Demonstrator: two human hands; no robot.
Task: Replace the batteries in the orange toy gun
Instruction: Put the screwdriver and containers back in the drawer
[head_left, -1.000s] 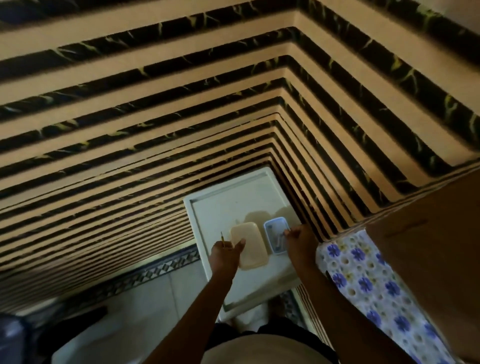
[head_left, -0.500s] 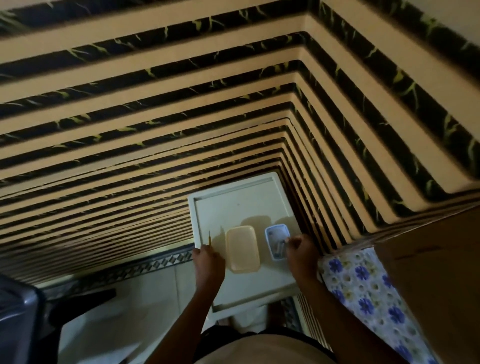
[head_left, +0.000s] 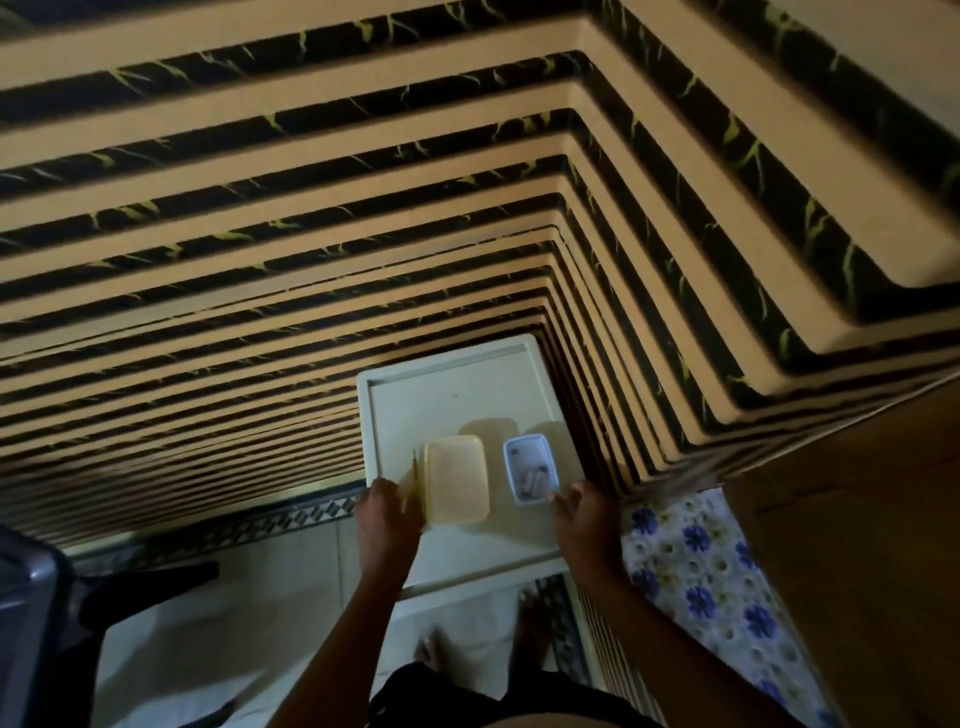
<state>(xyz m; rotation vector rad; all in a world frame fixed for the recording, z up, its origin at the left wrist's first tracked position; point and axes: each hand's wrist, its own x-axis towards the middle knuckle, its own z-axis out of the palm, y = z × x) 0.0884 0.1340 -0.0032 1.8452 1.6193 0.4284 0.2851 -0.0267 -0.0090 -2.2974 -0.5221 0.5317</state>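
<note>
Nowhere in view: the orange toy gun itself. Instead, just below the middle of the frame, a small blue-rimmed container (head_left: 528, 476) lying open on a white worktop (head_left: 457, 405), with a few small cylinders inside, possibly batteries, too blurred to be sure. Just left of it, apart by a narrow gap, a pale yellow rectangular container (head_left: 457, 479), closed or turned lid-up, cannot tell which. Along that container's left edge, a thin yellowish stick-like tool (head_left: 415, 470), standing nearly upright in the picture.

Left hand (head_left: 388, 522) at the lower left corner of the yellow container, fingers curled around the lower end of the thin tool and seemingly touching the container's edge. Right hand (head_left: 586, 514) at the lower right corner of the blue-rimmed container, fingertips (head_left: 563, 498) bent and touching or pinching its rim; exact grip unclear.

Around the worktop, black-and-cream striped walls filling the upper frame. At lower right, a cloth (head_left: 711, 587) with blue flowers, beside a brown wooden surface (head_left: 852, 545). At lower left, pale floor tiles (head_left: 249, 613) with a patterned border, a dark chair (head_left: 31, 613) at the far left edge, bare feet (head_left: 532, 616) below the worktop.
</note>
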